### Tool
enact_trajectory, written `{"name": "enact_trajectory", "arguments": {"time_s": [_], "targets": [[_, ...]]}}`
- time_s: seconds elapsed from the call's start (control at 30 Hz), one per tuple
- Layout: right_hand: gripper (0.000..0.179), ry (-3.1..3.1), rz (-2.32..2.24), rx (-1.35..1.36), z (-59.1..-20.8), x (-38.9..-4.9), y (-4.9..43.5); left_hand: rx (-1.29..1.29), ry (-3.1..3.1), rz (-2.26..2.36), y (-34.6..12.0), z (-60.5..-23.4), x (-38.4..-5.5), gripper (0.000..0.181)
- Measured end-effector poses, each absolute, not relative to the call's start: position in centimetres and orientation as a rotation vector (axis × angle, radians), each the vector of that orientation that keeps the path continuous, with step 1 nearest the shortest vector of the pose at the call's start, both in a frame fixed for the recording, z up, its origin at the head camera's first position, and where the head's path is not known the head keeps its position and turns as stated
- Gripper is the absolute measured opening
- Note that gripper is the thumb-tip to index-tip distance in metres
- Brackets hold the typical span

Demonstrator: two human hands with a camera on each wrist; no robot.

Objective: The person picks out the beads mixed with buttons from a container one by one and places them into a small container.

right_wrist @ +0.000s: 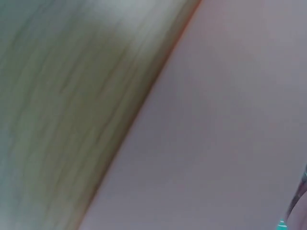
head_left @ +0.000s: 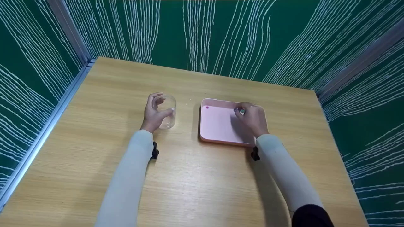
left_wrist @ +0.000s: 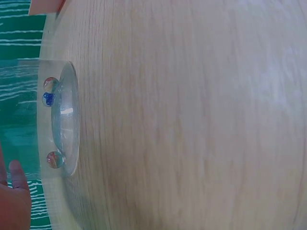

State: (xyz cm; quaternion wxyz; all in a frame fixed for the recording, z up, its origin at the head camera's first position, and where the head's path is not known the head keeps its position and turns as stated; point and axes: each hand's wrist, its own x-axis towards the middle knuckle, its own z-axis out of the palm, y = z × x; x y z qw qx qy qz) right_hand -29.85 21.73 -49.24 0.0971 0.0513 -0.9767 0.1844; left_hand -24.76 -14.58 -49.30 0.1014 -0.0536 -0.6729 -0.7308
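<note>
A clear, see-through cup (head_left: 169, 119) stands on the table at the left, and my left hand (head_left: 153, 115) grips it with thumb and fingers around its upper part. Three glass marbles, among them a blue one (left_wrist: 48, 99) and a reddish one (left_wrist: 54, 159), show at the bottom of the cup in the left wrist view. Over the right part of a shallow pink tray (head_left: 217, 126), my right hand (head_left: 253, 118) pinches small shiny marbles, one greenish (head_left: 242, 111) and a darker bit beside it. In the right wrist view mostly the tray's blurred surface shows.
The wooden table (head_left: 195, 183) reaches to green walls (head_left: 170, 34) with white wavy lines at the back and sides. A magenta dot (head_left: 207, 107) marks the tray's far left corner. Tiny pale specks (head_left: 188, 101) lie between cup and tray.
</note>
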Motion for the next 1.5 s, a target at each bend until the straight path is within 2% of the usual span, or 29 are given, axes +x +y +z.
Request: {"name": "enact_trajectory", "arguments": {"time_s": [0.5, 0.77, 1.07, 1.5], "targets": [[0.021, -2.899, 0.414, 0.138, -48.7, -29.3, 20.5, -0.149, -1.992, -2.114, -14.5, -49.4, -24.8, 0.067], [0.021, -2.939, 0.691, 0.199, -48.7, -29.6, 19.4, -0.125, -2.008, -2.128, -14.6, -49.3, -24.7, 0.068], [0.022, -2.882, 0.71, 0.302, -48.6, -29.6, 18.6, -0.141, -1.993, -2.122, -14.5, -49.2, -24.7, 0.068], [0.02, -2.863, 0.819, 0.291, -48.3, -29.4, 17.1, -0.131, -2.013, -2.124, -14.7, -49.3, -24.7, 0.069]]}}
